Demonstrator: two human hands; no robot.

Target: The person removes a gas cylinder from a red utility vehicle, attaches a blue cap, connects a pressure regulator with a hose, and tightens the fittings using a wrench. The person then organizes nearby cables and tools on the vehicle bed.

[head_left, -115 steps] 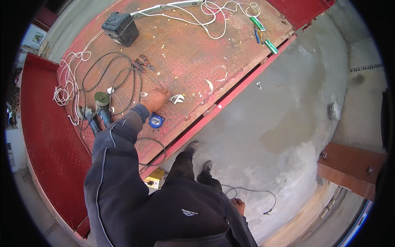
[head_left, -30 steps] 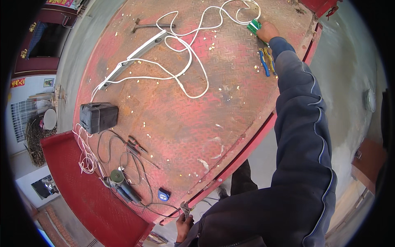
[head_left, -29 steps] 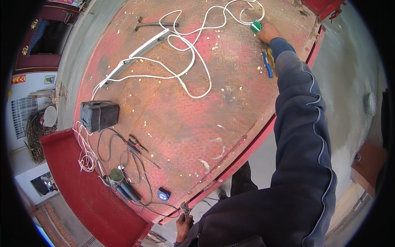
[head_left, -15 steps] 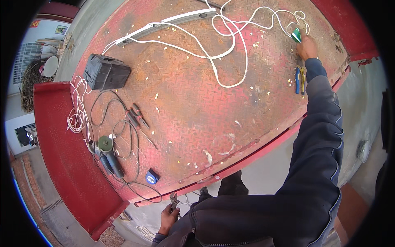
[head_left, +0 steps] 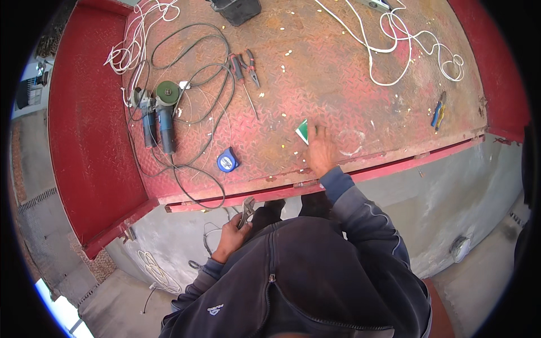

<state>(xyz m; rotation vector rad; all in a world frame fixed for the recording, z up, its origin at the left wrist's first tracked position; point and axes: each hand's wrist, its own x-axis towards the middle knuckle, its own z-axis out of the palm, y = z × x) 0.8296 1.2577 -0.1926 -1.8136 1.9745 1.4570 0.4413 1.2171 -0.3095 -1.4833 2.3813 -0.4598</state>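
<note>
My right hand [head_left: 321,152] is over the front part of the rusty red metal platform [head_left: 315,84], fingers closed on a small flat green-and-white packet [head_left: 303,132]. Below the platform's front edge, close to my body, my left hand [head_left: 230,239] grips an adjustable wrench [head_left: 247,208] with its jaws up. A blue tape measure [head_left: 227,161] lies left of the packet. Farther left are two angle grinders [head_left: 164,124], one showing a green disc. Behind the tape measure lie a screwdriver [head_left: 244,84] and red-and-black pliers [head_left: 252,69].
Blue-and-yellow pliers [head_left: 438,115] rest near the right end. White cable [head_left: 372,50] loops across the back right, and more white cord [head_left: 132,50] is bundled at the left. A black box [head_left: 239,10] stands at the back. Red side walls [head_left: 93,112] close both ends.
My right hand has come from the far right to the front middle, bringing the green-and-white packet along. My left hand still holds the wrench. The view has shifted left and nearer my body.
</note>
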